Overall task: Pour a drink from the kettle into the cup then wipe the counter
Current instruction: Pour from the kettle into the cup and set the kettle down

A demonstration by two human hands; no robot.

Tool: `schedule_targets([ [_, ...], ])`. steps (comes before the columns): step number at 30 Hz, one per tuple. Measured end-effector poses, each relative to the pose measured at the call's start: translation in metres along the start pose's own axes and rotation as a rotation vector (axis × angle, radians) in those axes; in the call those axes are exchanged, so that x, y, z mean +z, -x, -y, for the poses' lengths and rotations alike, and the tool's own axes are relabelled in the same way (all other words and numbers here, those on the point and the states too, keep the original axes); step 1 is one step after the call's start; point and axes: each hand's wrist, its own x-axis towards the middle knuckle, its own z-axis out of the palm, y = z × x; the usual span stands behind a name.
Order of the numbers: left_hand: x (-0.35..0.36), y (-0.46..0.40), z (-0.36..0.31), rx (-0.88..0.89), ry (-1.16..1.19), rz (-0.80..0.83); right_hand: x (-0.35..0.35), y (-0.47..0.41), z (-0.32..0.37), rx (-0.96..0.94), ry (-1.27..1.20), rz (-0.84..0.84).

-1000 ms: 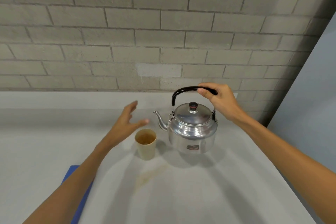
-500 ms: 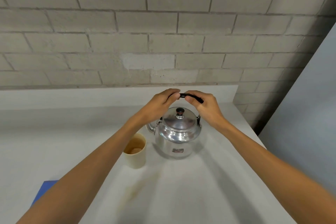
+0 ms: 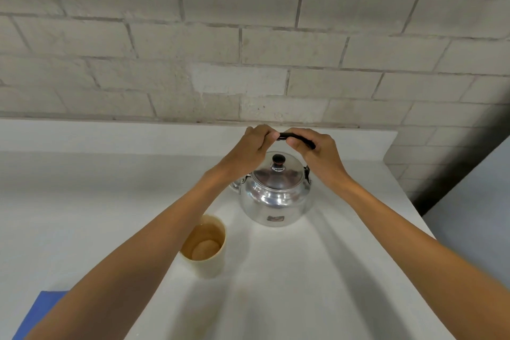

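A shiny steel kettle (image 3: 276, 196) with a dark lid knob stands on the pale counter (image 3: 317, 270) near the back ledge. Its black handle (image 3: 287, 136) arches over the lid. My left hand (image 3: 252, 148) grips the handle's left part and my right hand (image 3: 317, 153) grips its right part. My left wrist hides most of the spout. A beige cup (image 3: 205, 248) with brown liquid in it stands in front and to the left of the kettle, partly behind my left forearm.
A blue cloth (image 3: 38, 312) lies at the counter's near left corner, partly under my left arm. A grey block wall (image 3: 248, 50) rises behind a raised ledge. The counter's right edge drops off beside a grey panel (image 3: 474, 218).
My left hand swung from above the cup over to the kettle's handle and closed on it beside my right hand. The view has shifted closer to the kettle.
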Motion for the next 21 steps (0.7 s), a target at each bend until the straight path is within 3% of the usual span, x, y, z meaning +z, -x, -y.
schedule_targets([
  [11,0.000,-0.033,0.021,0.077,-0.067,-0.062,0.012,-0.033,-0.014,-0.051,-0.067,-0.087],
  [21,-0.001,-0.033,0.020,0.061,-0.042,-0.053,0.008,-0.034,-0.015,-0.065,-0.031,-0.045],
])
